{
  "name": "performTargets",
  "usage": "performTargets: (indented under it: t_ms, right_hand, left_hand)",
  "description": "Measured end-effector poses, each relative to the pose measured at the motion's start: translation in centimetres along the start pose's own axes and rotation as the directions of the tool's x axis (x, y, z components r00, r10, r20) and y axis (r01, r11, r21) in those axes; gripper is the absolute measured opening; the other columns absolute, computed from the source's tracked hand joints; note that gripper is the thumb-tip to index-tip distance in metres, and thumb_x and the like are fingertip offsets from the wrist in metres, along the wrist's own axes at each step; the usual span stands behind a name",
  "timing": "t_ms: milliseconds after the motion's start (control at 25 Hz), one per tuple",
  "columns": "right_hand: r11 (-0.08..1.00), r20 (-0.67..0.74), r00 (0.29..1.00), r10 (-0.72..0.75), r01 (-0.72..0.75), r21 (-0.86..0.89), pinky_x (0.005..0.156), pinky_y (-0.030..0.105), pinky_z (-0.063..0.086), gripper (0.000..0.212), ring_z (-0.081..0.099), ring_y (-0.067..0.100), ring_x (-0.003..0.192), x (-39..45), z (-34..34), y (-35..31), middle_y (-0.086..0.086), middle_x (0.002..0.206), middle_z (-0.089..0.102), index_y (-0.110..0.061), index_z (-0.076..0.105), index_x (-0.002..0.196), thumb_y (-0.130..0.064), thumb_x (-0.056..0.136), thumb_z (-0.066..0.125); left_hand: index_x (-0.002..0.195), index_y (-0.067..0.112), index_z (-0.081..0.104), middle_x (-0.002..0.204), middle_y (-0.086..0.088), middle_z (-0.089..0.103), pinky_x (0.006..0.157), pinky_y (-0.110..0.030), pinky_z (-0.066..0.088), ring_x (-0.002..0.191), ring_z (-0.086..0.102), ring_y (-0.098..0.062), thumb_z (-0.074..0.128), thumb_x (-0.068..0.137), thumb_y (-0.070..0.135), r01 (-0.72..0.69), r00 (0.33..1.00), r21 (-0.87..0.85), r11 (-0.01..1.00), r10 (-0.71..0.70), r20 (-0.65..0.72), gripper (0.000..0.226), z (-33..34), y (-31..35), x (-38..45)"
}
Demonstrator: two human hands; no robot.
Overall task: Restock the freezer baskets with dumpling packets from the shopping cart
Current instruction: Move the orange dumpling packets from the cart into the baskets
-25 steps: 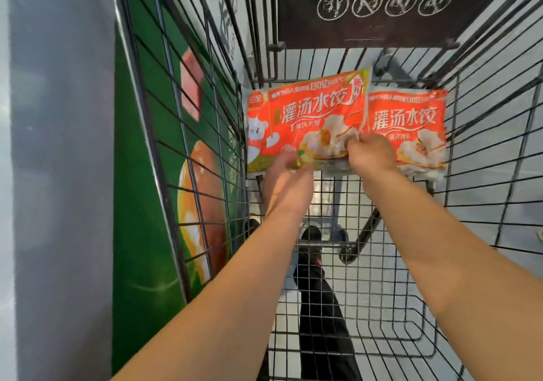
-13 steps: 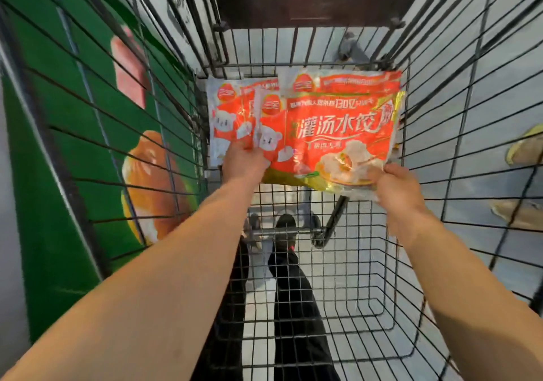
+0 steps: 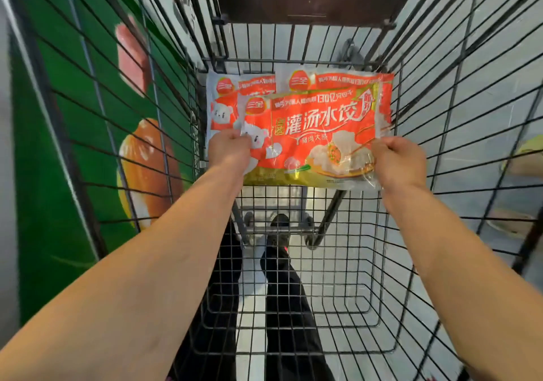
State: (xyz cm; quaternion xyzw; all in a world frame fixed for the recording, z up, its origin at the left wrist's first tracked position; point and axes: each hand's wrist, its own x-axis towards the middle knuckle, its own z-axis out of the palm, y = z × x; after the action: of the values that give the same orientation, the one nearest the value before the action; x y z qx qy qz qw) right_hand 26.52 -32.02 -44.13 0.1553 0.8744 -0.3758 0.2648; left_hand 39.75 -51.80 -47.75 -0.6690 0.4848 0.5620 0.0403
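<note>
Inside cart (image 3: pixel 458 133), both hands' fingers (image 3: pixel 382 145) pinch front dumpling packet (image 3: pixel 311 136) edges.

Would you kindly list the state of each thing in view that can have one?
Front dumpling packet: sealed, gripped at both side edges.
Two packets behind: sealed, partly covered by the front one, in the cart.
Left hand: grips the front packet's left edge.
Right hand: pinches its right edge.
Shopping cart: near floor bare.

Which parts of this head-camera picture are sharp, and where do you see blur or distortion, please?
Head view: the front dumpling packet is fairly sharp with some glare on its wrapper; the shopping cart wires fan out through wide-angle distortion; the green panel at left is smeared.
</note>
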Motion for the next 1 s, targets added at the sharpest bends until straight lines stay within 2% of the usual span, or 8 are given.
performTargets:
  t_ms: [200, 320, 440, 680, 760, 840, 920, 1000]
  right_hand:
    - [0.989, 0.042, 0.989, -0.139, 0.140, -0.036, 0.063, 0.027, 0.047, 0.016, 0.058, 0.017, 0.073, -4.6, -4.1, -1.8, -0.001, 0.076, 0.065, -0.012, 0.065, 0.083, -0.017, 0.092, 0.054]
    - [0.972, 0.128, 0.964, -0.233, 0.232, 0.017, 0.062, 0.025, 0.044, 0.017, 0.055, 0.013, 0.070, -8.4, -7.2, -3.9, -0.002, 0.076, 0.061, -0.011, 0.062, 0.081, -0.013, 0.094, 0.053]
    - [0.954, 0.155, 0.942, -0.299, 0.298, 0.029, 0.067, 0.028, 0.046, 0.020, 0.057, 0.014, 0.074, -12.3, -9.7, -5.5, -0.004, 0.078, 0.062, -0.018, 0.059, 0.075, -0.013, 0.094, 0.053]
    - [0.930, 0.194, 0.909, -0.368, 0.365, 0.053, 0.074, 0.038, 0.053, 0.019, 0.060, 0.021, 0.077, -21.4, -11.0, -6.4, 0.008, 0.085, 0.068, -0.009, 0.063, 0.075, -0.015, 0.091, 0.054]
    - [0.902, 0.224, 0.874, -0.431, 0.426, 0.071, 0.072, 0.035, 0.050, 0.018, 0.057, 0.018, 0.074, -25.2, -10.5, -6.6, 0.006, 0.078, 0.065, -0.009, 0.064, 0.075, -0.016, 0.090, 0.056]
    - [0.878, 0.237, 0.846, -0.478, 0.468, 0.101, 0.069, 0.036, 0.048, 0.021, 0.055, 0.019, 0.070, -28.5, -9.5, -6.4, 0.008, 0.069, 0.063, -0.004, 0.062, 0.074, -0.020, 0.087, 0.057]
    - [0.856, 0.263, 0.815, -0.516, 0.503, 0.120, 0.067, 0.035, 0.045, 0.026, 0.054, 0.018, 0.067, -32.4, -8.2, -6.5, 0.003, 0.062, 0.061, -0.009, 0.060, 0.063, -0.016, 0.089, 0.059]
    - [0.835, 0.331, 0.770, -0.545, 0.533, 0.136, 0.069, 0.032, 0.045, 0.030, 0.056, 0.016, 0.069, -35.9, -6.5, -7.0, -0.004, 0.064, 0.062, -0.016, 0.062, 0.062, -0.012, 0.091, 0.059]
  left_hand:
    - [0.087, 0.013, 0.071, 0.097, -0.015, 0.074, 0.082, -0.053, 0.058, 0.088, 0.072, -0.034, 0.068, 0.074, 0.015, 0.054, 0.995, -0.234, 0.971, -0.031, 0.100, 0.013, -3.5, 0.4, -6.3]
    - [0.099, -0.002, 0.068, 0.101, -0.024, 0.072, 0.073, -0.047, 0.060, 0.082, 0.071, -0.032, 0.059, 0.087, 0.003, 0.132, 0.980, -0.448, 0.884, -0.047, 0.196, 0.016, -7.1, 1.5, -13.2]
    - [0.099, 0.000, 0.066, 0.074, -0.013, 0.074, 0.054, -0.041, 0.060, 0.061, 0.072, -0.025, 0.051, 0.094, 0.003, 0.224, 0.961, -0.546, 0.807, -0.091, 0.260, 0.015, -10.8, 1.0, -19.2]
    - [0.121, -0.003, 0.061, 0.112, -0.022, 0.069, 0.076, -0.056, 0.058, 0.099, 0.069, -0.035, 0.056, 0.087, 0.011, 0.142, 0.969, -0.697, 0.703, 0.045, 0.243, 0.038, -20.0, -1.7, -25.7]
    - [0.126, -0.011, 0.054, 0.123, -0.029, 0.062, 0.090, -0.062, 0.051, 0.114, 0.061, -0.042, 0.061, 0.077, 0.012, 0.015, 0.978, -0.706, 0.708, 0.137, 0.158, 0.055, -23.2, -3.6, -27.2]
    - [0.120, -0.016, 0.053, 0.119, -0.032, 0.062, 0.095, -0.062, 0.049, 0.111, 0.060, -0.046, 0.064, 0.077, 0.009, -0.076, 0.968, -0.739, 0.670, 0.227, 0.106, 0.051, -26.8, -5.7, -29.3]
    - [0.089, -0.011, 0.058, 0.087, -0.022, 0.067, 0.076, -0.038, 0.059, 0.081, 0.068, -0.032, 0.060, 0.086, 0.004, -0.202, 0.977, -0.722, 0.662, 0.191, -0.099, 0.016, -30.9, -8.6, -31.5]
    - [0.067, 0.008, 0.051, 0.063, -0.010, 0.057, 0.052, -0.022, 0.047, 0.056, 0.056, -0.019, 0.055, 0.092, 0.001, -0.300, 0.948, -0.665, 0.684, 0.139, -0.285, 0.026, -34.3, -11.1, -34.0]
